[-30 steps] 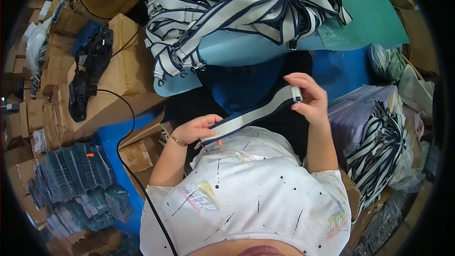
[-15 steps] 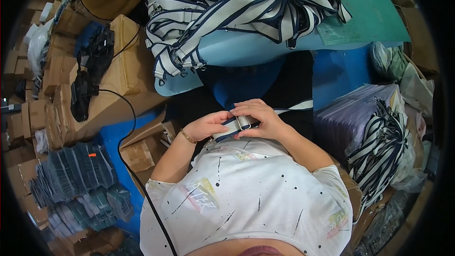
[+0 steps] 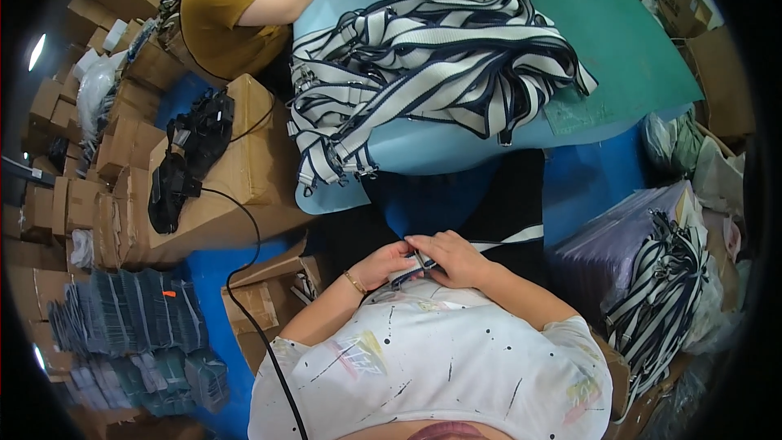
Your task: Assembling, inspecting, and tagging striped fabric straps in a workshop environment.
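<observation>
In front of my waist, both hands are on a white webbing strap (image 3: 404,277) with navy edges. My left hand (image 3: 381,267) pinches it beside a metal slide buckle (image 3: 425,261). My right hand (image 3: 454,260) is curled over the buckle and strap from the other side, and its fingers partly cover them. Past my right hand, a tail of the strap (image 3: 521,235) runs out over my dark-clothed leg. On the table ahead lies a big tangled pile of similar straps (image 3: 440,65) with metal clips along its left end.
A light blue and green table (image 3: 627,49) stands ahead. At its far left sits a person in a mustard top (image 3: 224,20). Left are cartons (image 3: 252,147) with black straps and a cable (image 3: 244,261), and stacked dark bundles (image 3: 134,310). Right hangs another strap bundle (image 3: 664,293) beside purple-wrapped goods (image 3: 611,232).
My view has tilted up, so the scene sits lower and more of the other person shows. My right fingers now cover more of the buckle; both hands still hold the strap.
</observation>
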Tool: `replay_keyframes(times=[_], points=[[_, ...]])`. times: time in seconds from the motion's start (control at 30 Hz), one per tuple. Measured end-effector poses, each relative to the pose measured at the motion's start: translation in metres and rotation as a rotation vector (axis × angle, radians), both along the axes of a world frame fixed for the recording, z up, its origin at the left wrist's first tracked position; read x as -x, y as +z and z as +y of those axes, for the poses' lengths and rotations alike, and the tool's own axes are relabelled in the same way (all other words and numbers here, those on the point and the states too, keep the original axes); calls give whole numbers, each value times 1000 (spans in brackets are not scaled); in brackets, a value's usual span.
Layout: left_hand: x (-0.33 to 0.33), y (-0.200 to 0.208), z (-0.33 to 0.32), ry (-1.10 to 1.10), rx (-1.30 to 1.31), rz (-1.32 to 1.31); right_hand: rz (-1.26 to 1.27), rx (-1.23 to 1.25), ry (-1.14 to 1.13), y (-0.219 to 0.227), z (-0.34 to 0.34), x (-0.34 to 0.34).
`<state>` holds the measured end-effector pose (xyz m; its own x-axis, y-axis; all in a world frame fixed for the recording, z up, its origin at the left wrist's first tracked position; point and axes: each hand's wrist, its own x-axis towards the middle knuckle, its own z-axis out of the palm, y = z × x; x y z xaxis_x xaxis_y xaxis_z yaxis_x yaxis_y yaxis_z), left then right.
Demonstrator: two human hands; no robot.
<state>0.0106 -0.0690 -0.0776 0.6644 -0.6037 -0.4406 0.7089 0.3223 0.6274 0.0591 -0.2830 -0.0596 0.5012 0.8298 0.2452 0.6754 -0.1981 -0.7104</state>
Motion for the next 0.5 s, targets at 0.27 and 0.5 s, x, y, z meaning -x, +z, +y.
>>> replay_keyframes(times=[0.27, 0.5], points=[[-10, 1, 1, -185, -132, -25, -277, 228, 1, 6, 8, 10], [-18, -1, -9, -113, -272, -71, -307, 233, -82, 3, 10, 11]])
